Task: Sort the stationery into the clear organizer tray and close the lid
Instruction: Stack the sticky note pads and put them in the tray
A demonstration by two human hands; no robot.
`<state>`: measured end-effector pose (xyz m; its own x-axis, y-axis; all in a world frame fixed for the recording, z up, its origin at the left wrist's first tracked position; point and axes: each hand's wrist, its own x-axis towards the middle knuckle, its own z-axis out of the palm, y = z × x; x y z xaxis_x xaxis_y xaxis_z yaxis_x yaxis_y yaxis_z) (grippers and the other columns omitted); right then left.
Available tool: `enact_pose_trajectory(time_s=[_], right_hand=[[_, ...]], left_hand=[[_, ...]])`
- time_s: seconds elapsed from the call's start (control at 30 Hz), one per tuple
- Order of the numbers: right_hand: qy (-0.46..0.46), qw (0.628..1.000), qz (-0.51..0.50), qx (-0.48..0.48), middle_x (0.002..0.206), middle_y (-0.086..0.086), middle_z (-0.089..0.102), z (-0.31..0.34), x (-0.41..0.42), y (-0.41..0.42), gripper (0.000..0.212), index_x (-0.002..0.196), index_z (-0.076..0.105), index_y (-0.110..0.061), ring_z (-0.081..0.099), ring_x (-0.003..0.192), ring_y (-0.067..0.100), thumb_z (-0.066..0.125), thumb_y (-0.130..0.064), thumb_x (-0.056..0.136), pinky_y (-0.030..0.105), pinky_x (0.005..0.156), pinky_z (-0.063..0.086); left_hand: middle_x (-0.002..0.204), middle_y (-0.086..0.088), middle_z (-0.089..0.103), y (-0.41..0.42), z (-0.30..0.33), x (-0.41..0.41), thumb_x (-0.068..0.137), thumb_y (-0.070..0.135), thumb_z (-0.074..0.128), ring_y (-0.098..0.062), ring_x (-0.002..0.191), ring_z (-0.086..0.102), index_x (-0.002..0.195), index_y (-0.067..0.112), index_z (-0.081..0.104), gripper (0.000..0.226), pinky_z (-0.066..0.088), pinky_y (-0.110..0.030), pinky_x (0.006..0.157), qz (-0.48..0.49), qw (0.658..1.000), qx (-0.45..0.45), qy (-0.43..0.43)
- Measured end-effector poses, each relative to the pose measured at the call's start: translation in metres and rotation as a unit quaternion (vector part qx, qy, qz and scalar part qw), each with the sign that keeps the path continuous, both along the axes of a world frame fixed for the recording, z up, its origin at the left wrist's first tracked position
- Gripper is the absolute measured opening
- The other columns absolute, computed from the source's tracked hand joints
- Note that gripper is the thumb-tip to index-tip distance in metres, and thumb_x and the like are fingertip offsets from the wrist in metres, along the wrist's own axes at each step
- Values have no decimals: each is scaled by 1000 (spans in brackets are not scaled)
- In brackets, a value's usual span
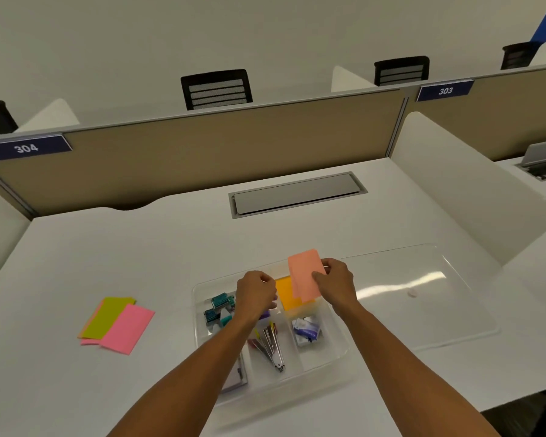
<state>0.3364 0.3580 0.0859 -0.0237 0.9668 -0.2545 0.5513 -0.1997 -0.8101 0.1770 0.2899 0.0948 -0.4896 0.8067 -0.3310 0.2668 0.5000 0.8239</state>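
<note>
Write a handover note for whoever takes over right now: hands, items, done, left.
Right hand holds salmon paper over the tray's far compartment, above orange paper already inside.
Left hand is loosely curled over the tray; grip unclear.
Done: clips, pens, small packets in tray.
Left: place the salmon paper, add the paper stack lying left of the tray, then close the lid, lying open to the right.

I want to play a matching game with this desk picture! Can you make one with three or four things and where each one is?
Things:
1. salmon paper
2. orange paper
3. clear lid
4. pink and yellow-green papers

Places:
A. lying on the desk right of the tray
B. held in the right hand
C. loose on the desk left of the tray
D. inside the tray's far compartment

Pairs: 1-B, 2-D, 3-A, 4-C
</note>
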Motion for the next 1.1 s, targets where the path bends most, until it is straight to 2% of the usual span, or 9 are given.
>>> enact_pose_trajectory(time_s=[0.13,0.23,0.37,0.57,0.73,0.87,0.9,1.0,1.1], right_hand=[[-38,999,35,-16,123,11,64,-5,-13,2,36,126,59,-7,63,100,28,62,-13,90,35,82,51],[-81,995,56,-17,114,14,66,-4,-24,2,27,116,62,-3,61,92,28,59,-8,90,37,82,51],[-139,988,66,-12,109,11,66,-5,-31,3,22,111,60,-6,58,83,22,55,-8,89,32,77,51],[-197,976,91,-10,115,10,65,-8,-35,-1,25,115,59,-6,64,98,27,54,-8,91,27,75,46],[-228,965,124,-19,127,13,60,-6,-44,-6,32,128,54,-3,61,111,29,52,-7,96,26,83,43],[-259,957,134,-5,110,13,65,-10,-55,-9,8,101,59,-8,61,81,20,57,-9,93,23,69,46],[-264,955,135,1,112,13,63,-11,-58,-11,10,101,59,-9,62,83,20,58,-11,91,24,71,49],[-303,939,148,61,135,10,51,-7,-70,-16,43,130,51,-15,59,111,28,62,-23,89,35,90,51],[-292,936,168,104,142,8,47,1,-92,-24,50,140,44,-20,52,123,30,58,-32,93,40,96,46]], left_hand=[[73,-1,72,-9,-3,-24,87,17,56,-16,64,71,78,15,69,16,62,-41,64,13,1000,12,25],[76,-2,72,-20,-5,-42,90,21,57,-17,66,70,82,15,68,14,62,-43,66,36,999,14,34],[82,2,73,-36,-10,-66,93,26,58,-16,68,70,85,20,65,12,62,-40,69,67,997,16,37],[82,1,72,-56,-16,-99,91,22,60,-16,71,71,81,21,66,12,62,-44,67,114,993,4,29],[83,2,72,-66,-17,-117,92,20,57,-14,71,71,84,21,65,12,62,-39,64,138,990,11,10],[83,3,72,-76,-21,-128,92,22,57,-13,70,71,84,20,66,12,62,-37,65,155,988,10,11],[84,3,72,-79,-23,-130,93,22,56,-14,71,70,86,20,66,12,61,-37,65,157,987,10,9],[83,4,72,-85,-25,-136,92,22,56,-13,71,70,87,19,67,13,61,-36,65,168,986,13,9],[80,6,71,-94,-27,-148,90,24,55,-11,67,70,82,23,66,13,60,-38,70,182,983,20,15]])
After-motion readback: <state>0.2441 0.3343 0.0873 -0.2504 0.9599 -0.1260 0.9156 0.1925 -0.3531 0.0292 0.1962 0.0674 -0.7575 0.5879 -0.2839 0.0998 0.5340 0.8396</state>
